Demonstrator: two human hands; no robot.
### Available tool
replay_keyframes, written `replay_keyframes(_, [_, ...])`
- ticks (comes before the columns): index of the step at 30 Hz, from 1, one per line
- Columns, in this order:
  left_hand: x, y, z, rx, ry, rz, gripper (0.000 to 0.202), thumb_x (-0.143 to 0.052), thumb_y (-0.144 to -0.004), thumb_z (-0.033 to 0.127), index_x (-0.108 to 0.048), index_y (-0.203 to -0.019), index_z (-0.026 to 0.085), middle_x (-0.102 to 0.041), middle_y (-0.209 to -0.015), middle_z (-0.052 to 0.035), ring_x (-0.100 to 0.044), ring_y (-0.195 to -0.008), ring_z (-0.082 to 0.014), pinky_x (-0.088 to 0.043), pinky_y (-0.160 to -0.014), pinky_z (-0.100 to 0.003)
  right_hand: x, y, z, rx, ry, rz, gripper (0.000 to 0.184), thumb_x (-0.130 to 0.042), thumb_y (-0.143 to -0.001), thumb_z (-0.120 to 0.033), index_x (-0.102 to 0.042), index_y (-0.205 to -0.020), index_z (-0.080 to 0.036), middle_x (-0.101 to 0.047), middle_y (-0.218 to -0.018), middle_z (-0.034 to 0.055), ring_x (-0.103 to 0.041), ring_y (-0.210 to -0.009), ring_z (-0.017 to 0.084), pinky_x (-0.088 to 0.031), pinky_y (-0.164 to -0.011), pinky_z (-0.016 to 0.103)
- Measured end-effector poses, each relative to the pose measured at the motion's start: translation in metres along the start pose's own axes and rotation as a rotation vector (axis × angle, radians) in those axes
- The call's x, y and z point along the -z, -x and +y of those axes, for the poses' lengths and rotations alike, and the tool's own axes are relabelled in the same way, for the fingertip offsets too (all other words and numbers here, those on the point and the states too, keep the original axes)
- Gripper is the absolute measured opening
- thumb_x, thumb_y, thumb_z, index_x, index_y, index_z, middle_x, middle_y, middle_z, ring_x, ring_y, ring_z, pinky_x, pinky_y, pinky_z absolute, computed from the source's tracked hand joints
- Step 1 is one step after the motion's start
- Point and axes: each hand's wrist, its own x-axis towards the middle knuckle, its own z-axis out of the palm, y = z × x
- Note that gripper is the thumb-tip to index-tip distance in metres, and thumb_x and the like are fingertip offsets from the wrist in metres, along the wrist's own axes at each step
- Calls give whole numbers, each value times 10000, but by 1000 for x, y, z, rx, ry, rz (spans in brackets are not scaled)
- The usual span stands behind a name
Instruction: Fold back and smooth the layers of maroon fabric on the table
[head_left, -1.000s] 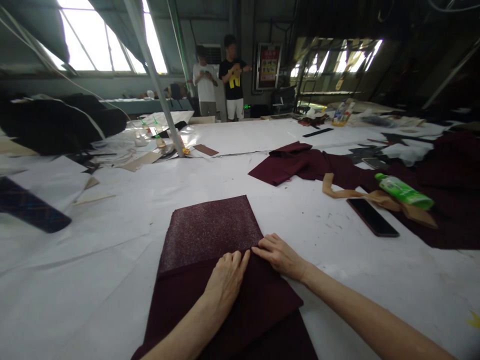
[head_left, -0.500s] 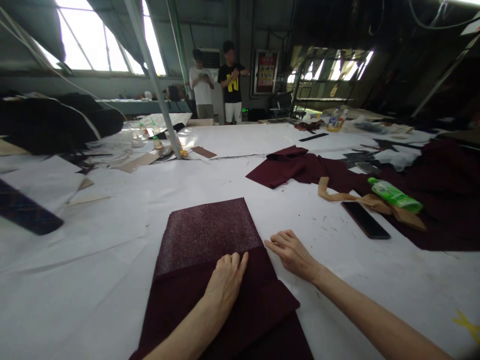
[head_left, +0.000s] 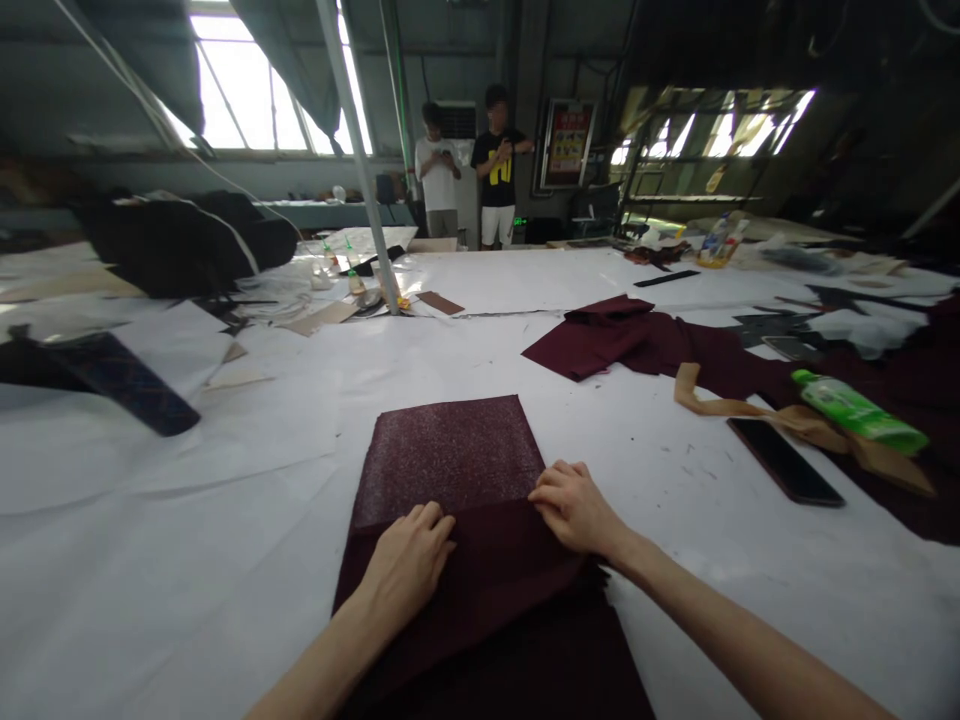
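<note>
A stack of dark maroon cloth point(head_left: 465, 600) lies before me, its far part a paler, speckled panel point(head_left: 454, 450). Across it runs the straight edge of a darker upper piece. My left hand point(head_left: 411, 555) is on that edge left of the middle, fingers curled and closed on the cloth. At the right end of the same edge, my right hand point(head_left: 571, 505) pinches the cloth between thumb and fingers. The near border of the upper piece hangs loosely in folds over the layers below.
To the right lie a dark phone point(head_left: 784, 460), a tan strip point(head_left: 795, 422), a green bottle point(head_left: 859, 410) and more maroon cloth point(head_left: 622, 335). A dark patterned piece point(head_left: 131, 385) is at left. A metal pole point(head_left: 364, 160) rises beyond the white table point(head_left: 247, 560). Two people point(head_left: 496, 165) stand far back.
My right hand has moved from beside the stack onto the edge of the upper piece and taken hold. My left hand has shifted left along that edge. The view has swung left.
</note>
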Motion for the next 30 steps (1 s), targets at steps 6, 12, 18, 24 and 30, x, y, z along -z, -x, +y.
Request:
replay_keyframes(6, [4, -5, -3, 58, 147, 107, 294, -643, -828, 245, -543, -1102, 210, -558, -1062, -32, -517, -1009, -210, -437, -902, -346, -21, -28, -25, -26, -46, -51, 101, -643, -787, -138, -553, -758, -174, -579, -845, 18, -469, -887, 191, -306, -784, 345])
replay_keyframes(12, [11, -2, -10, 31, 152, 140, 233, -645, -818, 215, -574, -1040, 217, -536, -1171, -29, -500, -1052, -211, -417, -917, -359, 13, -12, -44, 51, -127, -139, 138, -590, -769, -58, -515, -752, -173, -575, -827, -1, -478, -840, 160, -338, -800, 325])
replay_keyframes(18, [42, 40, 19, -249, 10, 39, 113, -477, -893, 133, -564, -922, 200, -580, -1125, -28, -546, -898, -186, -440, -815, -346, 72, -25, -63, -81, -529, -537, 28, -609, -786, -186, -610, -813, -192, -590, -730, -27, -500, -637, 108, -361, -540, 212])
replay_keyframes(24, [-6, 79, 50, -498, -121, 163, 89, -577, -886, 254, -585, -819, 195, -633, -1102, -12, -593, -814, -171, -452, -674, -296, 10, -69, -82, -12, -341, -189, 92, -604, -772, -92, -619, -763, -183, -613, -772, -17, -544, -707, 109, -382, -653, 223])
replay_keyframes(30, [-14, 84, 34, -438, 408, 46, 86, -579, -904, 286, -586, -987, 265, -665, -1046, 68, -610, -946, -95, -443, -910, -204, -58, -71, -87, -46, -202, -11, 62, -644, -782, -146, -593, -808, -170, -583, -890, 38, -508, -903, 200, -311, -828, 372])
